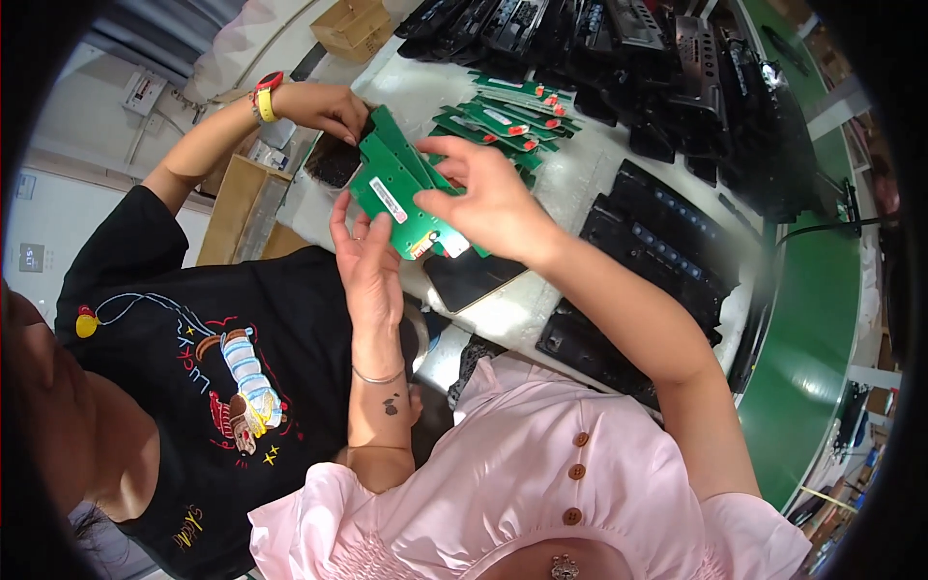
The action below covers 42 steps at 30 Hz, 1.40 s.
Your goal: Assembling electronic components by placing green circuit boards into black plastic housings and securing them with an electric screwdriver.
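Observation:
Several green circuit boards (387,159), loosely stacked and slightly fanned, are held up between my two hands. My left hand (370,256) grips them from the lower left, its thumb near a white label. From the other side my right hand (488,193) pinches them, with thumb and fingers on their right edges. Beyond the held boards lies a pile of similar green boards (498,118) with orange-red spots at their ends. A dark flat panel (476,280) with a light rim is on the table below my hands.
A co-worker in a black shirt (290,358) stands at my left, with one hand (333,108) by a clear container (333,164) next to the boards. Black plastic housings (657,227) lie at the right, and more are piled at the back. A wooden box (350,29) sits at the far left.

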Available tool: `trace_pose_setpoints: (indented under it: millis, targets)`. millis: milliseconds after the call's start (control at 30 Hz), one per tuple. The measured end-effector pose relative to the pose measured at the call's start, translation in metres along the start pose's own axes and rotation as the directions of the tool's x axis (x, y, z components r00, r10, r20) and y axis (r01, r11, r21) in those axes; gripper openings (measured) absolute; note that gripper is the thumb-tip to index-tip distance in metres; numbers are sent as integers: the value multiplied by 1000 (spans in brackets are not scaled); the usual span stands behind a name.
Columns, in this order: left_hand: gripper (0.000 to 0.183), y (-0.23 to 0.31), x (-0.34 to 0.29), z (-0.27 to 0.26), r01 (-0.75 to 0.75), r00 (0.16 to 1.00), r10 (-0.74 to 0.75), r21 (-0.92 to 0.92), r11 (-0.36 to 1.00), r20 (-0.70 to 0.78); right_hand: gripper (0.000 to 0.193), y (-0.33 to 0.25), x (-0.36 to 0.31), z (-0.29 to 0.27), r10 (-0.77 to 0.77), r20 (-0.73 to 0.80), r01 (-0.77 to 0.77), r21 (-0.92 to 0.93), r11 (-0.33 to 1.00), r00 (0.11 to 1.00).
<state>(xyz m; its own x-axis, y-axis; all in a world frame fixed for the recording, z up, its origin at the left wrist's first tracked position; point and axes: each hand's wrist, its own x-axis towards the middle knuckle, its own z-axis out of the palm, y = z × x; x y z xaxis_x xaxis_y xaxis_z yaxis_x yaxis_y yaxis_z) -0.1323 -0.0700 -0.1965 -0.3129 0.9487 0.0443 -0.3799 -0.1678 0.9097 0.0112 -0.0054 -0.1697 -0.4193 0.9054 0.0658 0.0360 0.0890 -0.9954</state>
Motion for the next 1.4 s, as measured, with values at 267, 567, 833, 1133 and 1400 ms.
trace_pose_setpoints:
  millis: [267, 567, 833, 1133, 1400]
  targets:
    - [51, -13, 8, 69, 677, 731, -358, -551, 488, 581, 54, -14, -26, -70, 49, 152, -75, 164, 984, 987]
    - [33, -49, -24, 152, 415, 899, -341, -294, 861, 274, 41, -19, -92, -119, -282, -147, 118, -662, 740, 948]
    - [42, -57, -51, 182, 355, 921, -279, -294, 887, 272, 34, -14, -116, -156, -63, -131, -3, -450, 893, 989]
    - [49, -62, -38, 141, 739, 663, -594, -270, 617, 456, 32, 11, -166, -234, -404, -327, -30, -807, 590, 854]
    - [47, -56, -36, 134, 908, 410, -683, -200, 368, 604, 35, 33, -191, -220, -138, -223, -144, -890, 432, 965]
